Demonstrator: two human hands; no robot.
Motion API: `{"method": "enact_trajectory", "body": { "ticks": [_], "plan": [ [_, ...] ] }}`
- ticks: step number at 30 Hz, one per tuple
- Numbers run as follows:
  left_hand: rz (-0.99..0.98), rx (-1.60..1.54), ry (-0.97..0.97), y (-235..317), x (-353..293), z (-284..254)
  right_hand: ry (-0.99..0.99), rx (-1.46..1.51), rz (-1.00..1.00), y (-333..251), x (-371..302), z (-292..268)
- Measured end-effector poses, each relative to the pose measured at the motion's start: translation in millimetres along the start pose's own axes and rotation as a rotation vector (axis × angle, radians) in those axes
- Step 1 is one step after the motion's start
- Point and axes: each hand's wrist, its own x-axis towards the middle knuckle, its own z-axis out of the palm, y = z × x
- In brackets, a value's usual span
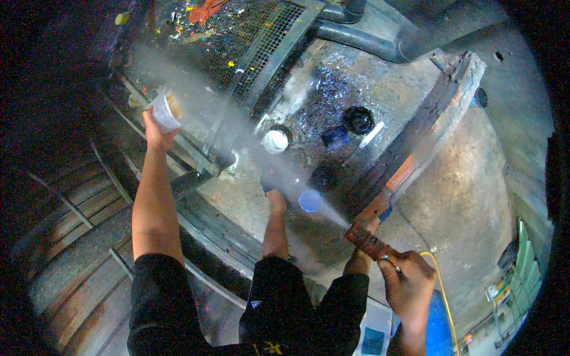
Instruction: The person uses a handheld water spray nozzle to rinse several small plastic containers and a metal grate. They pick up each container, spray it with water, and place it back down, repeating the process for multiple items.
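My left hand (157, 132) grips a white plastic tub (165, 114) and holds it out at the far left, its mouth tilted to the right. In my right hand (408, 280) is a reddish-brown, worn spray nozzle (369, 238), with the fingers wrapped round its rear end. A jet of spray (285, 172) leaves the nozzle and fans out toward the upper left, past the tub. Below or behind the jet are a round blue item (309, 201) and a white round container (275, 142). Mist blurs the things behind it.
A metal grate (285, 29) spattered with colourful scraps lies at the upper left. Dark pipes (356, 40) run beside it. A black round container (358, 121) sits on the wet floor. A low ledge (427, 130) borders it on the right. A yellow hose (442, 291) runs near my right arm.
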Motion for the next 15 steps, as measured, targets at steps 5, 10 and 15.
{"method": "enact_trajectory", "body": {
  "ticks": [5,10,15],
  "plan": [
    [0.049,-0.109,-0.036,1,17,-10,-0.082,-0.019,-0.086,-4,5,-1],
    [0.051,-0.08,-0.062,17,12,-9,-0.063,0.009,-0.063,-15,15,11],
    [0.091,-0.051,-0.018,21,12,-16,-0.057,0.064,-0.089,-24,22,21]
  ]
}}
